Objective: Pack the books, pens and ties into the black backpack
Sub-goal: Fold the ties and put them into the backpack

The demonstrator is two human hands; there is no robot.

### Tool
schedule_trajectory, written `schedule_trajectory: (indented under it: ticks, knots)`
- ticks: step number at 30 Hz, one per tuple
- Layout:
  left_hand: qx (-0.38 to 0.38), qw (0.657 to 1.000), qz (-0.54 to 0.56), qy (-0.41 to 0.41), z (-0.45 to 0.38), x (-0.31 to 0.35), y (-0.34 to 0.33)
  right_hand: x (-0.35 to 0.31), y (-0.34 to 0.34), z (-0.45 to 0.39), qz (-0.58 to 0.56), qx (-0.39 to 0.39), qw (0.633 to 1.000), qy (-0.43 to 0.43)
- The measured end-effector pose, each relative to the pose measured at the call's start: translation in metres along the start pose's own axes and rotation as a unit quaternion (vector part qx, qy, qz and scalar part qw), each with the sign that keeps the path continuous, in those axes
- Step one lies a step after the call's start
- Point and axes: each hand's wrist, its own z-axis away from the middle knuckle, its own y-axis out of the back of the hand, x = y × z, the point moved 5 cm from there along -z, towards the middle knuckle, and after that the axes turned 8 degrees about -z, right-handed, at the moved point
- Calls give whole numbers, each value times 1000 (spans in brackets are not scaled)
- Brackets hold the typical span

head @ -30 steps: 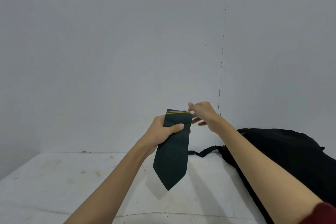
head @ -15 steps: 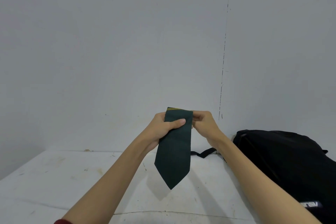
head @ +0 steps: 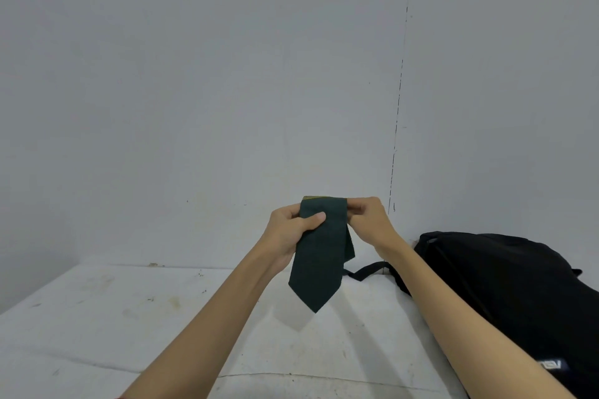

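A dark green tie (head: pixel 319 256), folded over with a thin yellow stripe at its top fold, hangs point down above the white table (head: pixel 129 327). My left hand (head: pixel 288 230) grips its upper left edge, thumb across the front. My right hand (head: pixel 369 220) pinches the top right corner. The black backpack (head: pixel 505 288) lies on its side at the right of the table, against the wall. No books or pens are in view.
A black strap (head: pixel 366 270) of the backpack trails left along the table's back edge. A grey wall (head: pixel 227 91) stands close behind the table. The table top is scuffed and stained on the left.
My right hand moved from hovering above the tie to pinching its top right corner. The left hand kept its grip. A back layer of the tie now hangs out at the right.
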Motion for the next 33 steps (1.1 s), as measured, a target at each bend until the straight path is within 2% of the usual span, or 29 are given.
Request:
schedule_trajectory:
  ticks: [6,15,20,23,27,33]
  knots:
    - [68,997,24,-14,-1,1,-3,15,-11,6,-73,3,996,-53]
    - [60,996,-54,-47,-5,3,4,17,-9,5,-80,-7,994,-71]
    - [82,991,-78,-69,-6,3,8,14,-12,4,-95,-34,991,-83]
    - [98,988,-83,-82,-7,5,10,8,-16,6,-142,-55,985,-83]
    - [118,985,-81,-95,-8,10,14,6,-21,11,-241,-32,964,-107]
    - [115,990,-46,-72,-11,12,15,5,-29,15,-180,10,981,-64]
